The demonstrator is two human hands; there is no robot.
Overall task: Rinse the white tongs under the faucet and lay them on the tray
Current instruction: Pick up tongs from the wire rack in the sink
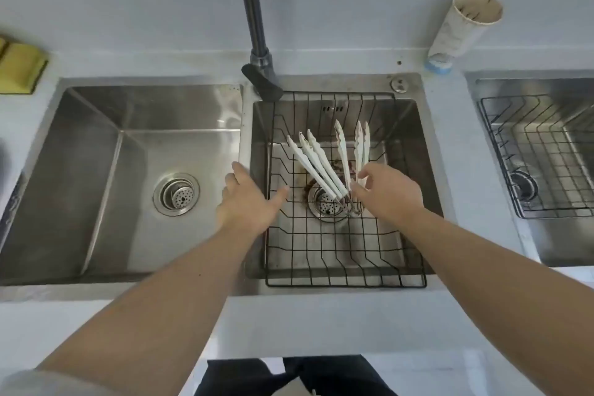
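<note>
Several white tongs (316, 164) lie in the black wire tray (340, 270) that sits in the right-hand sink basin, their tips pointing away from me. My right hand (385, 193) hovers over the hinged ends of the rightmost tongs, thumb and fingers spread, touching or nearly touching one arm. My left hand (247, 199) is open with straight fingers above the divider between the two basins, just left of the tongs, holding nothing. The dark faucet (257, 42) rises behind the basins; no water is running.
An empty steel basin (122, 170) with a drain lies to the left. A yellow sponge (19, 67) rests on the counter at far left. A stained paper cup (463, 26) leans at back right. A second sink with a wire rack (540, 154) is at far right.
</note>
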